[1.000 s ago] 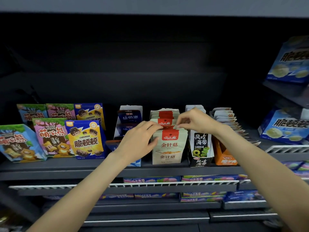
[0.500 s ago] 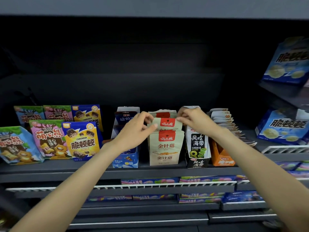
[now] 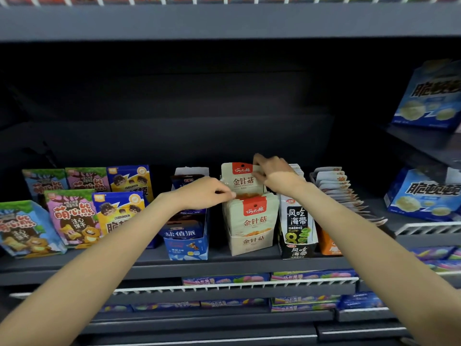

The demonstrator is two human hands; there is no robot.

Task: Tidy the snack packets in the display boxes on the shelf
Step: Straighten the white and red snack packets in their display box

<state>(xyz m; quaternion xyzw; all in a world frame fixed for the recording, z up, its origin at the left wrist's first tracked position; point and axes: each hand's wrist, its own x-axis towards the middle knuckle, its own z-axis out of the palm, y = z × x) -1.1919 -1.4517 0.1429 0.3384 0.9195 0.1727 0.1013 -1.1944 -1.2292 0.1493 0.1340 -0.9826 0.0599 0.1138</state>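
A beige display box point(image 3: 250, 243) of red-topped snack packets stands at the shelf's middle. One beige packet point(image 3: 242, 179) is raised above the others in that box. My right hand point(image 3: 273, 174) grips its upper right corner. My left hand point(image 3: 207, 193) pinches its lower left edge. A front packet point(image 3: 254, 216) stands upright in the box below. Beside it stand a blue display box point(image 3: 187, 239) on the left and a black seaweed box point(image 3: 298, 236) on the right.
Bear-biscuit and blue-yellow boxes point(image 3: 72, 216) fill the shelf's left. An orange box with fanned-out packets point(image 3: 336, 193) sits right of the black one. Blue boxes point(image 3: 424, 196) stand on the side shelves at the right. Lower shelves hold flat packs behind a white rail point(image 3: 237, 285).
Both hands have lifted one beige packet up out of the box's row; it now stands higher than the packets around it. The camera has tilted up slightly.
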